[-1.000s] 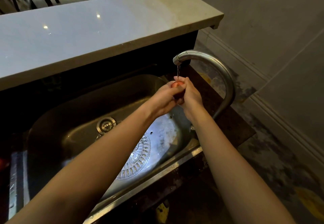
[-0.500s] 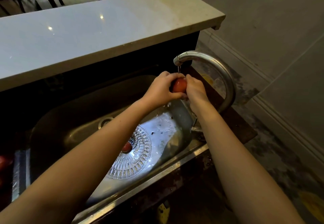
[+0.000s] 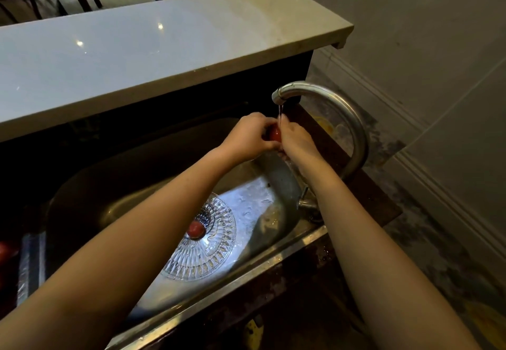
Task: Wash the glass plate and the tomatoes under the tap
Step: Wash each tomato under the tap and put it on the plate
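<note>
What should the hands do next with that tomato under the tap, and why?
Probably roll the tomato between the fingers, turning a fresh side up. The left hand and right hand both hold it right under the tap, and the thin stream seems to reach only its top. A second tomato waits on the glass plate in the sink.

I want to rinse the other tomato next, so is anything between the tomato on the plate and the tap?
Yes. Under the tap, the left hand and right hand hold a second tomato in the water. Otherwise the tomato on the glass plate lies uncovered, with nothing visible between.
</note>
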